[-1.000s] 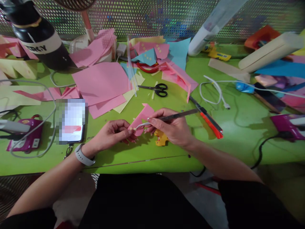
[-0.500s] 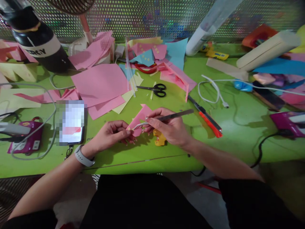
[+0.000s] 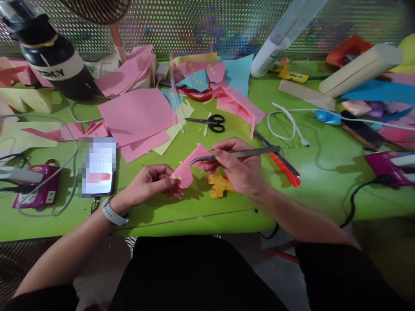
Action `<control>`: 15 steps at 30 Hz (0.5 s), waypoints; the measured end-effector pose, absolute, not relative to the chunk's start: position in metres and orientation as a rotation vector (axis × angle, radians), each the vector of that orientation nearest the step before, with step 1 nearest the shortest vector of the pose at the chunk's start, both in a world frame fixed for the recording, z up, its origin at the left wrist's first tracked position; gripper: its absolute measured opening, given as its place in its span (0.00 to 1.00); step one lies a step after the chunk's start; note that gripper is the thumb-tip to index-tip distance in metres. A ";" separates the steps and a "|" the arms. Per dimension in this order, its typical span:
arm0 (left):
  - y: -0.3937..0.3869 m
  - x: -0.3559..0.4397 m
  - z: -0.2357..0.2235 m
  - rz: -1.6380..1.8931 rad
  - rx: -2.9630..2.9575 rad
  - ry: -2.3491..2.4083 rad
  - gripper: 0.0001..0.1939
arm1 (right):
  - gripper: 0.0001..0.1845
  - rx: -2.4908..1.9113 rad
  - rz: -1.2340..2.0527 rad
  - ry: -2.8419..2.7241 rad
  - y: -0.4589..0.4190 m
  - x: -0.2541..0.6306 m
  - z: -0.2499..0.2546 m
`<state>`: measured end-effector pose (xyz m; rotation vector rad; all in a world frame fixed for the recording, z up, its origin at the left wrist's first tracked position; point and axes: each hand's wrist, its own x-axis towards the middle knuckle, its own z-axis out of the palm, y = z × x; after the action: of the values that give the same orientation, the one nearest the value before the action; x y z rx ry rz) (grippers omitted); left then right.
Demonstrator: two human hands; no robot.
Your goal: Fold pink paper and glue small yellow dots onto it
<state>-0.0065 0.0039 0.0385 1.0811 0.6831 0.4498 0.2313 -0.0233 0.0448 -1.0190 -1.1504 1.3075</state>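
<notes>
Between thumb and fingers, my left hand (image 3: 158,181) pinches the lower left end of a small folded piece of pink paper (image 3: 188,170). Tiny yellow paper bits sit on that paper near my thumb. My right hand (image 3: 240,166) is closed around a pair of bent-tip metal tweezers (image 3: 236,154), held like a pen. Their tips point left, over the pink paper; I cannot tell whether they touch it. Below my right hand lies a yellow glue gun (image 3: 218,185), partly covered by the hand. Black-handled scissors (image 3: 214,122) lie just beyond the paper.
A red-and-black cutter (image 3: 280,162) lies right of my right hand. Pink sheets (image 3: 136,114) and folded paper pieces spread behind. A phone (image 3: 99,166) lies left, near a purple power strip (image 3: 37,185). A black bottle (image 3: 60,58) stands back left; a white cable (image 3: 285,125) loops at right.
The tweezers' tips have drawn away from the yellow bits by my left thumb, up and to the right. My right hand has shifted slightly right; my left still pinches the paper.
</notes>
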 end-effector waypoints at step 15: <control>0.018 -0.021 0.059 0.762 1.137 0.948 0.13 | 0.13 -1.035 1.024 -1.075 -0.011 0.246 0.054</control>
<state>-0.0211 0.0182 0.0589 1.1368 0.9479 0.7623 0.2456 -0.0108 0.0537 -1.0350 -1.0751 1.0242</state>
